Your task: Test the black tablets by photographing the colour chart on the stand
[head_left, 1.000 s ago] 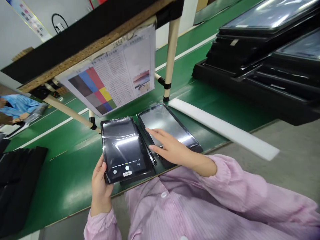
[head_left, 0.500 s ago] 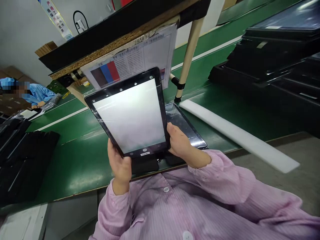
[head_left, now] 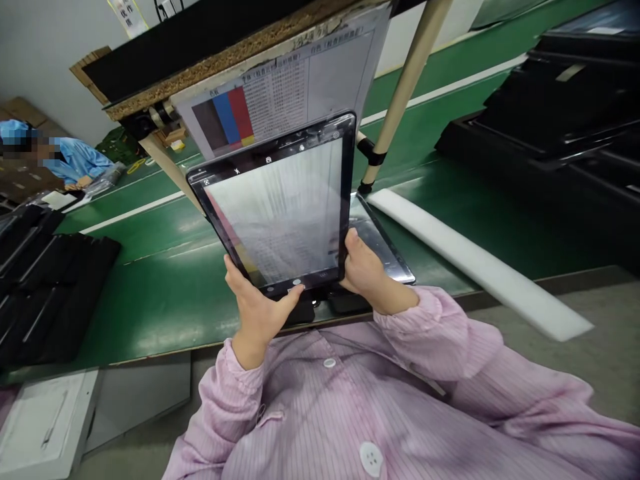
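Note:
A black-framed tablet [head_left: 280,213] is held up, tilted, in front of a printed chart [head_left: 280,87] with dark, blue and red colour blocks. Its screen shows a blurred camera picture with pink and yellow at the left edge. My left hand [head_left: 257,310] grips the lower left side, the thumb at the round shutter button on the bottom edge. Around the lower right edge my right hand [head_left: 364,267] is closed, thumb on the frame. Behind it, partly hidden, a second tablet [head_left: 383,243] lies on the green bench.
A long white foam strip [head_left: 480,263] lies right of the tablets. Black trays are stacked at right [head_left: 540,140] and left [head_left: 50,287]. A pole [head_left: 407,93] supports the shelf [head_left: 210,53] above. A person in blue [head_left: 83,160] sits far left.
The tablet has moved up and right in view, nearer the chart. Its screen went from plain white to a blurred picture of the chart. My left thumb has reached onto the bottom edge.

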Demonstrator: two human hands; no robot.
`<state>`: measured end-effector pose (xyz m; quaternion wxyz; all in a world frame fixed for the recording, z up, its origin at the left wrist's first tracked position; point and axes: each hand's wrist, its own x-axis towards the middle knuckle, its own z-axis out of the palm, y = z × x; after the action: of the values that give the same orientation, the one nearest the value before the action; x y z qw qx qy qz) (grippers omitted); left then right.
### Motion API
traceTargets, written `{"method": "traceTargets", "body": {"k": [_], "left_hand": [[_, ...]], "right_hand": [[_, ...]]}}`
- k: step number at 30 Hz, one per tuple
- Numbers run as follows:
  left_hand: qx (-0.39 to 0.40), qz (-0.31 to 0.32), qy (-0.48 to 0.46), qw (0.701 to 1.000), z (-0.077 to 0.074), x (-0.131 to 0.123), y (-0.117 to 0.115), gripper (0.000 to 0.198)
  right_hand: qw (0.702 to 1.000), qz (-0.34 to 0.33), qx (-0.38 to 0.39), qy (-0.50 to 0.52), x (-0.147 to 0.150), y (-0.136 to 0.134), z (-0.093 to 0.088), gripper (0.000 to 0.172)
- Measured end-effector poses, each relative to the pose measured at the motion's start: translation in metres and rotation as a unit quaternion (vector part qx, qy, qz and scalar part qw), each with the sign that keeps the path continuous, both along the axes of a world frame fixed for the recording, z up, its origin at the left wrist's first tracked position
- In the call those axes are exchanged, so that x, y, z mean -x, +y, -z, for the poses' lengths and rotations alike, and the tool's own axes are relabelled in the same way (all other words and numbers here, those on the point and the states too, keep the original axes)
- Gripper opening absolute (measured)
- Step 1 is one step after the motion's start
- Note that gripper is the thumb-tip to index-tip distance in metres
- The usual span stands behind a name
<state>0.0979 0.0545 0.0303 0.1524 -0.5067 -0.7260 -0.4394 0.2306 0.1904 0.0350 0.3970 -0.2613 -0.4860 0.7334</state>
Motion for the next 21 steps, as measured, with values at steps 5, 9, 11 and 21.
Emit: {"method": "traceTargets", "body": {"k": [5,9,11,21], "left_hand": [[-0.007,0.002,-0.052,0.999,-0.002,-0.002,0.000,0.135],[-0.021,0.021,-0.091,0.995,-0.004,-0.003,0.000,0.136],[-0.020,0.025,-0.091,0.995,-0.004,-0.003,0.000,0.140],[-0.133,0.139,-0.228,0.954,-0.002,0.008,-0.006,0.085]], "right_hand": [[1.000,0.006,-0.019,-0.023,-0.001,-0.003,-0.003,0.077],[0.998,0.010,-0.034,-0.052,-0.002,-0.004,-0.005,0.080],[0.997,0.013,-0.039,-0.062,-0.003,-0.004,-0.007,0.083],[0.999,0.008,-0.013,-0.045,-0.004,-0.008,-0.005,0.082]]}}
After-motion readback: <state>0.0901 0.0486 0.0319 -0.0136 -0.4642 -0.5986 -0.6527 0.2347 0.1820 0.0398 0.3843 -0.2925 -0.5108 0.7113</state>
